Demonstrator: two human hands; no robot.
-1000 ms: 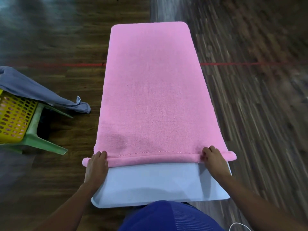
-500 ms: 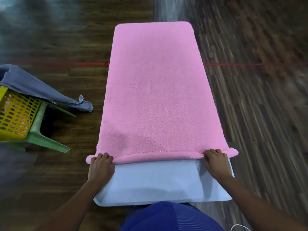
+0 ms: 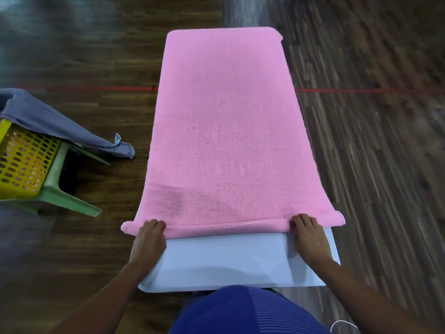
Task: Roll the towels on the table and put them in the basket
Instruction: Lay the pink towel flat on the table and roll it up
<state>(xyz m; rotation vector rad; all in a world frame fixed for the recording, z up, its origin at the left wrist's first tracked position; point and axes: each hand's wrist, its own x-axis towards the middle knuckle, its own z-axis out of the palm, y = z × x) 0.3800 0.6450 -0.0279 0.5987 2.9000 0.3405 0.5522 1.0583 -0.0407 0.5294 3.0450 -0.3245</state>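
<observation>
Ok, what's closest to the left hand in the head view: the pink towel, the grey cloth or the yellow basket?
1. the pink towel: the left hand grips its rolled edge.
2. the grey cloth: off to the left.
3. the yellow basket: at the far left edge.

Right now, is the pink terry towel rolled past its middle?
No: the pink terry towel is curled only at its near edge, gripped by the left hand and right hand.

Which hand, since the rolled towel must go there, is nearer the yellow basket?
Left. The left hand grips the rolled edge of the pink towel at the end toward the yellow basket; the right hand grips the opposite end, farther away.
</observation>
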